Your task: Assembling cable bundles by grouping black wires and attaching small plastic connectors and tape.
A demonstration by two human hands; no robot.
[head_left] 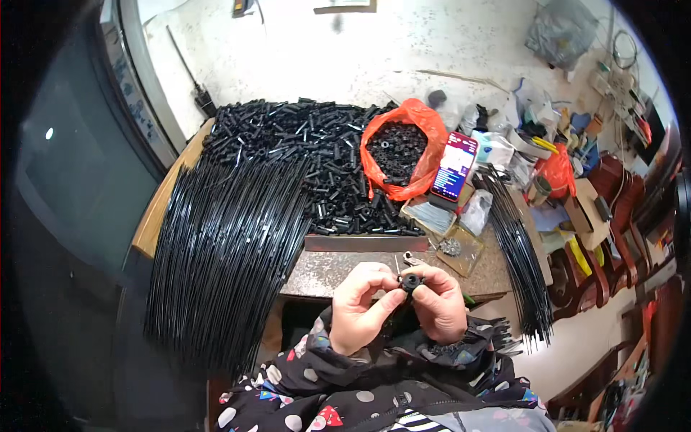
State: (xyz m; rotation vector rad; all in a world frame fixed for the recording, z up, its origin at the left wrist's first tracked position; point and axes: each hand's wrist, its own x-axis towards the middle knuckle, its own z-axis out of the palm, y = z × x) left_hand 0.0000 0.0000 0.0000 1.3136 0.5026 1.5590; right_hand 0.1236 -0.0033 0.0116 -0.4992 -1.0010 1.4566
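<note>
Round black part (411,282), one, at the near edge of the surface (320,271), pinched by left hand (366,306) and right hand (440,306) together; best held square and lightly, without twisting askew. Further: phone (455,167), one; red bag (435,137), one, open; rod bundles (223,245), two; short black tubes (288,133), heaped beyond counting.

Ahead of you rises a white wall (288,57), scuffed and marked, brightest around its upper middle; to your left, a dark, smooth panel (79,180), whether door or window is unclear, catches 1 small spot of light (50,134) beside a pale frame (147,79); before you stands 1 table (317,270) with a speckled top and a light wooden edge (147,229) at left; to your right, curved reddish-brown wooden furniture (610,171) stands on a pale floor (565,360).
</note>
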